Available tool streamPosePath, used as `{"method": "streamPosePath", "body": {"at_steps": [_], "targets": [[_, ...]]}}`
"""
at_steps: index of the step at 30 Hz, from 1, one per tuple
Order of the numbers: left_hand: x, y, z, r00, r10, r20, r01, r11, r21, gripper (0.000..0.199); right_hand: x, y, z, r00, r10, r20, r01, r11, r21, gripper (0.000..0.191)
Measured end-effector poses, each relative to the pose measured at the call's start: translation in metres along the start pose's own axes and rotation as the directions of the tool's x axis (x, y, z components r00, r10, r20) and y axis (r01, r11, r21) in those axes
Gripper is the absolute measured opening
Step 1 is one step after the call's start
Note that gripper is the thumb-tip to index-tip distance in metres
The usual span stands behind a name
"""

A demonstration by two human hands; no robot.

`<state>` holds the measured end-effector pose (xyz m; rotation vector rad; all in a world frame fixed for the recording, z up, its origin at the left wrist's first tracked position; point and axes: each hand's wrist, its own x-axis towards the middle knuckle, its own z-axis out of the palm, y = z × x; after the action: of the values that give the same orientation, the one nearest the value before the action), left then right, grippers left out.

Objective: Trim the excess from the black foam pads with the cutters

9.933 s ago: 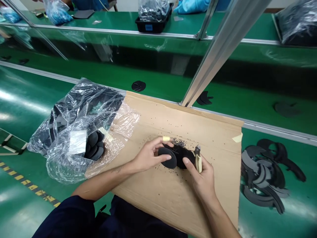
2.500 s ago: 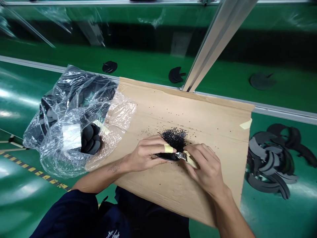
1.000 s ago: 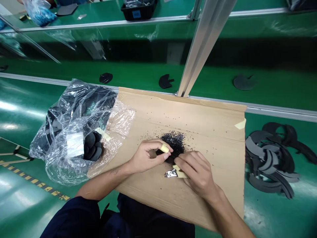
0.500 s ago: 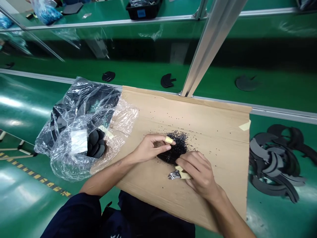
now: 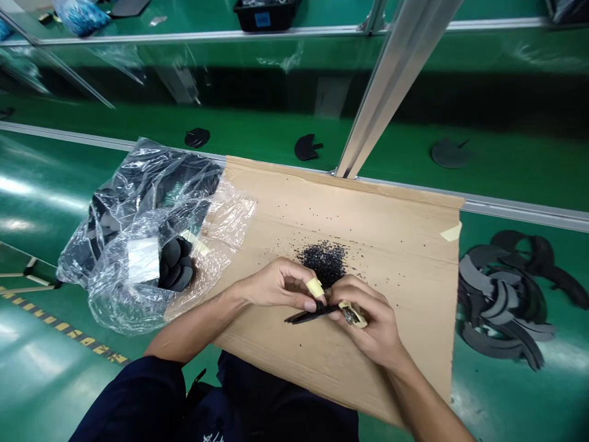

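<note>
Black part [image 5: 301, 317] looked light, fairly stiff, best held by its rim; my left hand [image 5: 271, 285] pinched it; my right hand [image 5: 380, 322] gripped taped pliers [image 5: 353, 315].

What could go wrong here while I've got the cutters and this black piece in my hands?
The cutters, in your right hand, sit close to the black piece held by both hands, so a slip might nick a finger or scratch the piece. The loose black bits lie just beyond your left hand; a sleeve or knuckle could scatter them over the cardboard.
</note>
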<state>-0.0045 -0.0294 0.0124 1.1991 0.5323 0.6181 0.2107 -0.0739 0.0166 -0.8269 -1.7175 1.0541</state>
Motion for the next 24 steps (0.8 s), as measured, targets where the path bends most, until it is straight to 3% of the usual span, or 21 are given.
{"method": "streamPosePath", "body": {"at_steps": [6,13,18,24], "targets": [[-0.003,0.001,0.0038,0.997,0.083,-0.008,-0.082,0.994,0.068,0.028,-0.001,0.0002,-0.0004,0.999,0.014,0.034,-0.016,0.999,0.049,0.007],[-0.0033,-0.0021,0.008,0.995,0.088,-0.055,-0.074,0.972,0.224,0.032,-0.0041,0.0045,-0.0041,0.995,0.044,0.089,-0.043,0.999,-0.01,0.006],[-0.0004,-0.0054,0.0107,0.992,0.086,-0.097,-0.075,0.991,0.111,0.033,0.0008,0.0031,-0.0045,0.996,0.085,-0.002,-0.085,0.995,0.059,0.005],[-0.0031,-0.0049,0.0074,0.998,-0.063,0.014,0.063,0.998,0.016,0.035,-0.0001,-0.0006,-0.0024,0.998,0.016,0.056,-0.019,0.998,0.057,0.005]]}}
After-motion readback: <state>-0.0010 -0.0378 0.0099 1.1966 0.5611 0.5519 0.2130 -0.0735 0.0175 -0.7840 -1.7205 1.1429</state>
